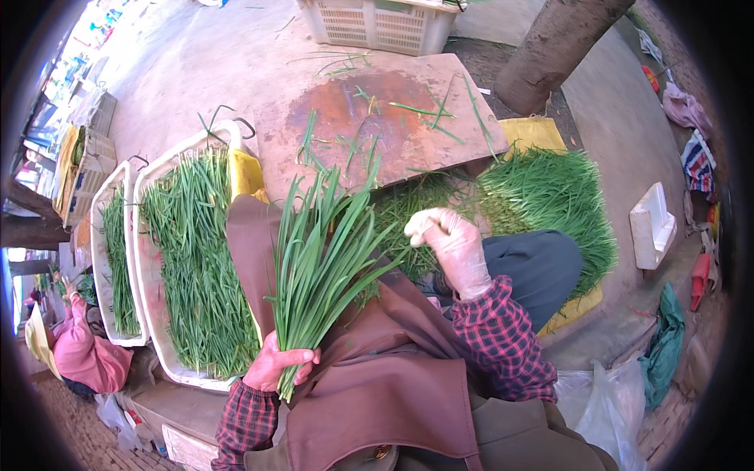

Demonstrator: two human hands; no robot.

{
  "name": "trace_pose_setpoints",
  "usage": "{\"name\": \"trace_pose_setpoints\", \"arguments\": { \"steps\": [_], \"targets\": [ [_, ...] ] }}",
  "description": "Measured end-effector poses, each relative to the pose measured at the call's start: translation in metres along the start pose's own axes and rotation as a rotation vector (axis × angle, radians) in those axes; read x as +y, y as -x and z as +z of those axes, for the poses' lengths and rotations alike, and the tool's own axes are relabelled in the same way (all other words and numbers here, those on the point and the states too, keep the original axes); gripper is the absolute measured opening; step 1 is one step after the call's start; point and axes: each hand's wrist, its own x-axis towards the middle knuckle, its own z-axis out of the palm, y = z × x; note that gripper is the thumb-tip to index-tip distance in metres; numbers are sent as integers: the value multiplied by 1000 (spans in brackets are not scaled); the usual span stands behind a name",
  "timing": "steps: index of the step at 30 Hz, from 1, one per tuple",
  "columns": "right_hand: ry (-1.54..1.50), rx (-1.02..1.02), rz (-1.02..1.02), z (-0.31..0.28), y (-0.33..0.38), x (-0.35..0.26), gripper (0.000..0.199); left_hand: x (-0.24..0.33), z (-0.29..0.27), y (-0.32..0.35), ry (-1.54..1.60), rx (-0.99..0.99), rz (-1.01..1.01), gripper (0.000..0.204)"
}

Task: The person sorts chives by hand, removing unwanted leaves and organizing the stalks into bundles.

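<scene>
Some greens in left hand

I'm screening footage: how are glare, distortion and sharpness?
Head view throughout: glare washes out the upper-left background; corners go black; fisheye seems to bow the edges of the large white plastic crate; the flat green leaves in the left hand look fairly sharp.

Both forearms are clothed in checked sleeves, patterned in pinkish red and near-black navy and gathered close at the wrists. The front is covered by a reddish-brown apron, smooth and leather-like, creased in soft folds, its upper flap edged with a line of stitching. Beneath it a dark olive-brown garment is worn. The right leg is covered by plain, dark grey-blue trousers.
</scene>
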Motion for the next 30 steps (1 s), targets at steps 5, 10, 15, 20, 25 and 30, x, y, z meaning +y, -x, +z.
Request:
{"name": "trace_pose_setpoints", "arguments": {
  "steps": [5, 10, 15, 20, 25, 30],
  "targets": [
    [381, -331, 77, -13, -12, -4, 17, -3, -3, 3, 3, 2, -12, 35],
    [618, -502, -98, 14, 3, 9, 36, -6, -7, 1, 16, -14, -34, 41],
    [306, -574, -188, 33, 15, 26, 20, -4, 0, 1, 42, -7, -51, 41],
    [-312, -202, 210, 9, 5, 29, 14, -4, -4, 6, 42, 6, -30, 37],
    [-157, 58, 46, -6, -7, 25, 17, 7, -7, 7, -177, 41, 69, 35],
    [-151, -15, 147, -5, -3, 25, 20, 59, 0, 10, -870, 239, 360, 64]
  ]
}}
